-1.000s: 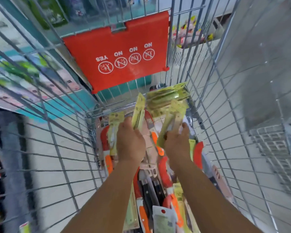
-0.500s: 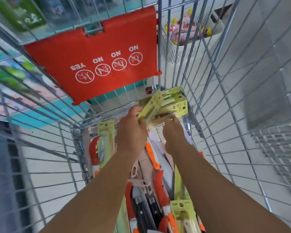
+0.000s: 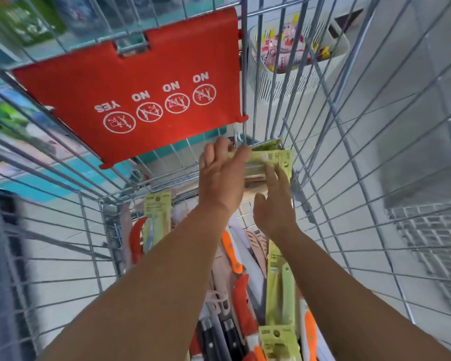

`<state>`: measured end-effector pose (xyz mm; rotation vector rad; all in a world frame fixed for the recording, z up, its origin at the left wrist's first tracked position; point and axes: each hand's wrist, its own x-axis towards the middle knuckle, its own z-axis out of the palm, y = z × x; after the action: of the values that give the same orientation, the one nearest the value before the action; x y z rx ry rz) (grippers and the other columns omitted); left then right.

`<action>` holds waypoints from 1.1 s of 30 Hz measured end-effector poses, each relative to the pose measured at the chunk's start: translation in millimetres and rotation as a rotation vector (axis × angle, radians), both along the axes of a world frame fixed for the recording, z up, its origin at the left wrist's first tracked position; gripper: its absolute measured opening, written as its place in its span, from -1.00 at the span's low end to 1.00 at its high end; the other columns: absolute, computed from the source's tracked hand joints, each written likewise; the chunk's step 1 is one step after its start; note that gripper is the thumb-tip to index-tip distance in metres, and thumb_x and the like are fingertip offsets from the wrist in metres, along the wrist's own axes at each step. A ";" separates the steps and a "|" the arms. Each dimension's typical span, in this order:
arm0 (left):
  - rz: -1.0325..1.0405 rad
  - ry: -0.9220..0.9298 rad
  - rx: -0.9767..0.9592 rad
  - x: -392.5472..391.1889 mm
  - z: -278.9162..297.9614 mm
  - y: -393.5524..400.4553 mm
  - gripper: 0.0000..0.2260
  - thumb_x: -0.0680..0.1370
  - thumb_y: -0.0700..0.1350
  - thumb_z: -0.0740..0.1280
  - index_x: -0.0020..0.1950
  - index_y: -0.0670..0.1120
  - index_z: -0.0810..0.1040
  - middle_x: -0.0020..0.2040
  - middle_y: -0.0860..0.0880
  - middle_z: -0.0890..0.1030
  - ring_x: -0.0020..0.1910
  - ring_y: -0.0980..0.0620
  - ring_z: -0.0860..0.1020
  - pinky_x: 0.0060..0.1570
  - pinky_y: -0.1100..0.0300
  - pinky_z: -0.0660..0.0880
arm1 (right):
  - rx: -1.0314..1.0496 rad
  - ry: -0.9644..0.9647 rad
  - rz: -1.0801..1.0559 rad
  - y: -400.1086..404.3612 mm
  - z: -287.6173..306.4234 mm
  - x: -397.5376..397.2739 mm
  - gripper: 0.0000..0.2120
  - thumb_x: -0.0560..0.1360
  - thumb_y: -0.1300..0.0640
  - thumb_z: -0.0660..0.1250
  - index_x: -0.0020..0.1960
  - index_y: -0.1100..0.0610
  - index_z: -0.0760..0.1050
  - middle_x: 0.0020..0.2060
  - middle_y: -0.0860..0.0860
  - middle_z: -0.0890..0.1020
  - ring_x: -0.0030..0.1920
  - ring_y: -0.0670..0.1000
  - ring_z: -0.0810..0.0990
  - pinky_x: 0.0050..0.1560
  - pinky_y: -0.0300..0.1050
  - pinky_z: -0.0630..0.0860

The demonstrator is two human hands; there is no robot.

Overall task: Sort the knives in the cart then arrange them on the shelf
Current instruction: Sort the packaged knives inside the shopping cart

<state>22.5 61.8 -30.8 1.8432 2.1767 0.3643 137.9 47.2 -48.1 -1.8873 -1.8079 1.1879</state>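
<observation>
- I read this as the sorting stage, only partly done: a bundle of green-carded knife packs is gathered at the far end of the cart, just above the middle of the frame.
- My left hand is wrapped round the left end of that bundle, thumb over the top edge, so it is closed on the packs.
- My right hand lies against the bundle's lower right side with the fingers stretched flat and loosely spread. It looks to be steadying or squaring the stack, not clamping it.
- Plenty is left, as I judge it. The cart floor in the lower centre holds a mixed heap: orange-handled knives, red-handled ones, black-handled ones, and more green packs lying loose.
- One green pack stands apart against the left wall, with a red handle beside it.
- No shelf for the knives is visible, so I take the arranging step as not yet begun.
- Hard to make out: how many packs are in the bundle, since my hands cover its middle.
- My forearms hide much of the heap, and the bottom edge of the frame cuts off the nearest knives.
- The red flap at the upper centre hides what lies beyond it, and the surroundings at the far left are blurred.
</observation>
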 end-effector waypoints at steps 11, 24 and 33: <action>-0.176 0.025 -0.368 1.9 -17.9 -30.7 -0.33 0.54 -0.32 0.13 0.57 -0.04 -0.08 0.58 -0.07 -0.08 0.55 -0.08 -0.07 0.47 -0.06 0.09 | 0.024 -0.325 0.235 20.7 5.9 -10.5 -0.19 0.44 0.41 0.12 0.57 0.06 -0.14 0.55 -0.03 -0.15 0.55 0.01 -0.12 0.49 -0.04 0.01; 0.396 -0.023 -0.388 -38.1 -23.5 -144.3 -0.41 0.63 -0.06 0.08 0.56 -0.05 -0.19 0.57 -0.13 -0.06 0.54 -0.11 -0.09 0.52 0.01 -0.08 | 0.089 -0.168 0.301 -62.9 8.5 -16.1 -0.41 0.56 0.16 0.24 0.53 0.16 0.11 0.54 0.07 0.05 0.54 0.08 0.02 0.48 0.08 0.12; 0.308 -0.014 -0.373 -31.5 -25.7 -179.7 -0.70 0.58 -0.15 0.18 0.32 -0.11 0.37 0.37 -0.08 0.33 0.36 -0.14 0.29 0.33 0.01 0.30 | -0.001 -0.255 0.342 -142.4 0.3 -5.2 -0.34 0.53 0.21 0.20 0.56 -0.03 0.02 0.55 0.06 -0.01 0.54 0.08 -0.08 0.51 0.09 0.00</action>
<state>-8.9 -117.9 -56.5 1.3106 2.3292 0.0214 132.7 -95.2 -47.7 -1.8513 -2.3414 1.0841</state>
